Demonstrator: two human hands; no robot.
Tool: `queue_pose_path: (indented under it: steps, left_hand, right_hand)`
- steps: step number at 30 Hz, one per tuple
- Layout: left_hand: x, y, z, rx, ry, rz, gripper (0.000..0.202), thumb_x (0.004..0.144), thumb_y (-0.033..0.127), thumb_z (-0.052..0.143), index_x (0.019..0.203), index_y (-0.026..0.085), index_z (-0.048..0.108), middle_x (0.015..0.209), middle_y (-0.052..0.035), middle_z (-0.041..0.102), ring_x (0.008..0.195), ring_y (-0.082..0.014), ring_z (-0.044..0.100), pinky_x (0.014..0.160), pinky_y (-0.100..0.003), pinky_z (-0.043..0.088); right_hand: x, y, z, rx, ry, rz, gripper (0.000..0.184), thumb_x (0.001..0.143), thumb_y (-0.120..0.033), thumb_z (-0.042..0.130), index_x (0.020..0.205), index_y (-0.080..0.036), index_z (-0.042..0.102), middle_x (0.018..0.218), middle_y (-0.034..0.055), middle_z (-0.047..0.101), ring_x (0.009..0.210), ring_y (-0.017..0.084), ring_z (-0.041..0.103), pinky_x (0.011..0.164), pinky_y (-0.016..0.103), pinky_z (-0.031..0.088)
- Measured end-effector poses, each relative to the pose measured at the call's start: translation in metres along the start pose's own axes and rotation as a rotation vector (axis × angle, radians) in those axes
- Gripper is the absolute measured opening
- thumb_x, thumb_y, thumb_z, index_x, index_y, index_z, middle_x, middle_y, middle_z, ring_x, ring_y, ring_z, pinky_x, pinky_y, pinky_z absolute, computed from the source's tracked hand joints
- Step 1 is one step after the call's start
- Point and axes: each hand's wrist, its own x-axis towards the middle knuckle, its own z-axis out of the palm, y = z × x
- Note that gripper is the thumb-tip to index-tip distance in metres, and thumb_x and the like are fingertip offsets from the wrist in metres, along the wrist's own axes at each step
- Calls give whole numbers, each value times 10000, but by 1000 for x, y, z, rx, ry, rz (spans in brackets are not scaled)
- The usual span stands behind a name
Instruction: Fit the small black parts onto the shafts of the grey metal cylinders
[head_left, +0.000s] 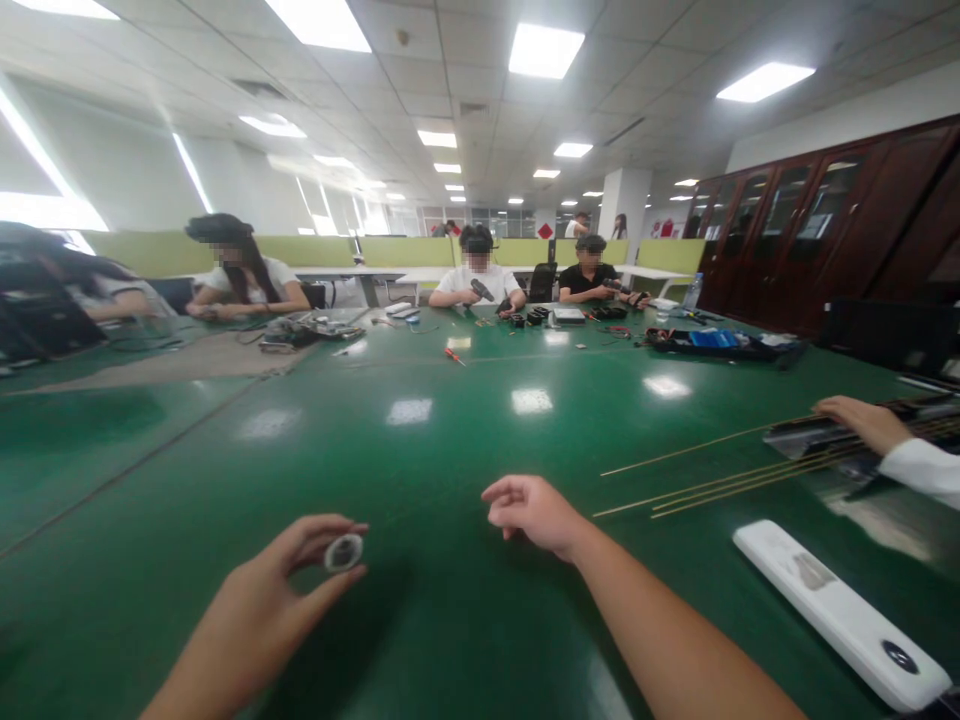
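Between the thumb and fingers of my left hand (274, 590) is a small round object with a pale, translucent rim and a dark centre (344, 553). It is held on its edge a little above the green tabletop (420, 640), its round face toward me. My right hand (534, 510) hovers over the table to the right of it, apart from the left hand. Its fingers are curled together and point left. Whether anything small is pinched between them cannot be made out.
At right, another person's hand (862, 420) rests by several thin brass-coloured rods (720, 485). A long white device (840, 610) lies at front right. A red screwdriver (454, 357) lies farther back. Across the table, people sit among electronic parts (307, 330) and a dark tray with blue pieces (712, 343).
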Motion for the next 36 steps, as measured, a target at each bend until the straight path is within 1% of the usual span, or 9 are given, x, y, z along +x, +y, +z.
queue_pose_path:
  steps: [2, 5, 7, 9, 13, 16, 22, 27, 36]
  left_hand:
    - [18, 26, 22, -83, -114, 62, 361, 775, 455, 703, 1048, 222, 664, 1034, -56, 751, 958, -259, 715, 872, -363, 569]
    - [36, 53, 51, -120, -227, 178, 244, 809, 356, 681, 1006, 212, 674, 953, -48, 738, 882, -236, 698, 828, -349, 557]
    - [39, 55, 65, -100, -234, 247, 234, 822, 328, 676, 1029, 219, 676, 948, -44, 725, 871, -227, 681, 816, -343, 543]
    - [38, 47, 74, -77, -207, 300, 252, 842, 323, 665, 1077, 231, 671, 975, -46, 712, 893, -225, 666, 823, -341, 530]
    - [31, 25, 79, -99, -219, 372, 272, 898, 334, 614, 1155, 254, 646, 1033, -50, 692, 941, -214, 651, 839, -318, 524]
    - [31, 16, 84, -157, -267, 384, 274, 904, 327, 611, 1169, 262, 637, 1071, -41, 696, 977, -204, 653, 871, -307, 518]
    - [36, 18, 95, -226, -226, 279, 385, 811, 257, 698, 1185, 251, 610, 1086, -22, 715, 991, -207, 672, 902, -311, 499]
    - [35, 24, 90, -246, -229, 268, 173, 795, 237, 689, 966, 229, 664, 916, 11, 725, 850, -182, 686, 791, -282, 496]
    - [35, 23, 90, -287, -222, 252, 183, 783, 253, 713, 959, 223, 671, 921, 4, 732, 855, -185, 691, 780, -285, 493]
  right_hand:
    - [0, 2, 1, -6, 16, -29, 432, 658, -74, 666, 1079, -167, 632, 868, -7, 652, 561, 75, 537, 554, 214, 436]
    - [-2, 1, 3, -125, 39, -119, 531, 645, -46, 649, 1152, -195, 599, 969, -1, 641, 551, 59, 508, 537, 204, 415]
    - [-6, -1, 5, -285, 48, -186, 529, 663, -70, 671, 1168, -212, 598, 967, -2, 645, 566, 68, 523, 561, 213, 429]
    - [-10, -5, 7, -420, 39, -197, 530, 666, -100, 704, 1173, -219, 607, 906, -12, 652, 569, 85, 533, 565, 221, 432]
    - [-14, -10, 11, -508, 35, -183, 487, 672, -176, 760, 1139, -222, 629, 839, -21, 655, 569, 105, 547, 579, 236, 440]
    - [-15, -9, 13, -508, 29, -193, 464, 671, -175, 761, 1113, -228, 630, 855, -23, 657, 579, 107, 553, 586, 234, 446]
    - [-16, -7, 17, -485, 23, -213, 431, 655, -151, 766, 1056, -221, 624, 853, -29, 641, 605, 106, 551, 588, 222, 445]
    - [-18, -6, 21, -508, 20, -235, 370, 664, -139, 758, 999, -227, 628, 814, -43, 630, 593, 101, 532, 567, 213, 424]
    - [-19, -9, 22, -567, 13, -292, 315, 714, -161, 730, 1012, -234, 659, 822, -35, 651, 626, 112, 551, 591, 219, 429]
